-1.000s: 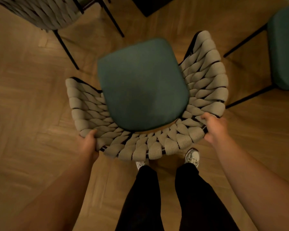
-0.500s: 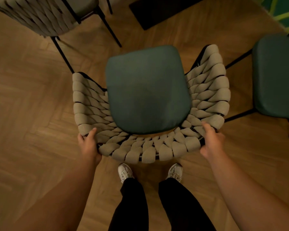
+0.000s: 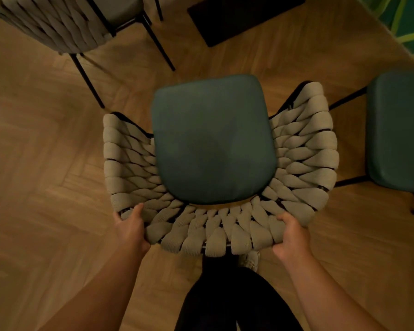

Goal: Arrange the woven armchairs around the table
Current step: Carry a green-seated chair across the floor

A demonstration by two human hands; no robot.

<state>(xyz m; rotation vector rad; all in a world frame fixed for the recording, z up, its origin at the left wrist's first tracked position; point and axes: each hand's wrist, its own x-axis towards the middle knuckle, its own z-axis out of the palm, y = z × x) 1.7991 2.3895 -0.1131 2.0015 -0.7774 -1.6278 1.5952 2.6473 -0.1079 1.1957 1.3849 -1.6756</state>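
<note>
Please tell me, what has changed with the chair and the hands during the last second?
The held armchair has come nearer the dark table base and the armchair on the right. The right hand slid inward along the woven back. The left hand still grips it.

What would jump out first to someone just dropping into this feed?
The woven armchair with its dark green seat cushion fills the centre, seen from above. Both hands grip its curved woven back at the near edge: the left hand at one corner, the right hand at the other. Two more chairs flank it on the wooden floor: one top left, one at the right edge.
</note>
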